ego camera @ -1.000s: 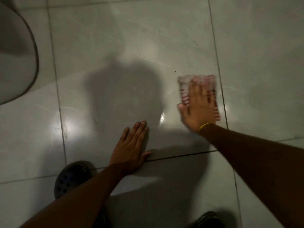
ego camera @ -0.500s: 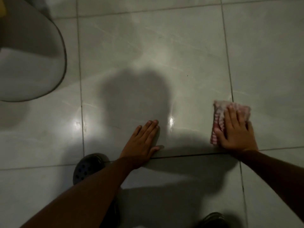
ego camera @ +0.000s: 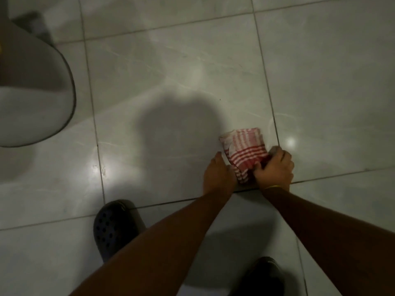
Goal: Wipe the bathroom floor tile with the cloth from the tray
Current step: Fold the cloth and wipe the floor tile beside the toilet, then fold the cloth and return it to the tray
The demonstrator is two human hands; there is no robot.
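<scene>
A red-and-white striped cloth [ego camera: 244,149], folded, lies on the glossy grey floor tile [ego camera: 171,82] near the tile's near right corner. My right hand [ego camera: 274,169] grips the cloth's near edge, fingers curled into the fabric, a thin yellow band on the wrist. My left hand [ego camera: 218,175] rests against the cloth's left side, fingers tucked at its edge; whether it grips the cloth is unclear. No tray is in view.
A pale curved fixture [ego camera: 32,92] fills the left edge. A dark perforated clog [ego camera: 115,227] stands at the lower left, another dark shoe [ego camera: 265,274] at the bottom right. Grout lines cross the floor; my shadow covers the tile's middle.
My right hand has drawn the cloth back toward me and changed from flat pressing to gripping its edge. My left hand has left its flat spot on the tile and come beside the cloth.
</scene>
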